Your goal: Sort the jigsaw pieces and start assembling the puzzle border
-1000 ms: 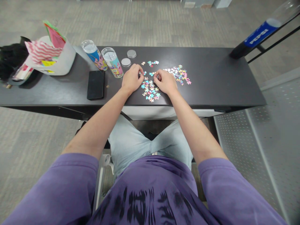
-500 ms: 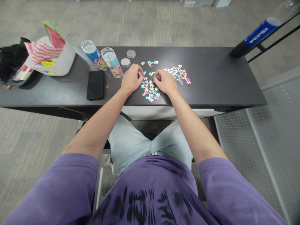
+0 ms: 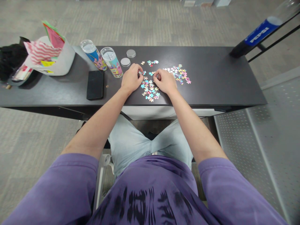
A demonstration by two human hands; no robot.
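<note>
My left hand [image 3: 132, 77] rests on the dark table with curled fingers, thumb and forefinger closed at a small puzzle piece [image 3: 143, 72]. Opposite it, my right hand [image 3: 166, 80] is closed too, thumb against the bent fingers; whatever it pinches is hidden. A loose puzzle piece [image 3: 152, 73] lies just left of those fingertips. Between and below both hands spreads a heap of colourful jigsaw pieces [image 3: 150, 89]. A second pile of pieces [image 3: 180, 74] lies right of my right hand, partly behind it. Beyond the hands sits a small joined-looking cluster [image 3: 152, 63].
Two clear printed canisters [image 3: 114, 64] stand left of my left hand, near two round metal lids [image 3: 126, 62]. A black phone [image 3: 95, 85] lies closer. Further left are a white bin [image 3: 67, 59] with packets and black items. A Pepsi bottle [image 3: 256, 36] stands at the right end.
</note>
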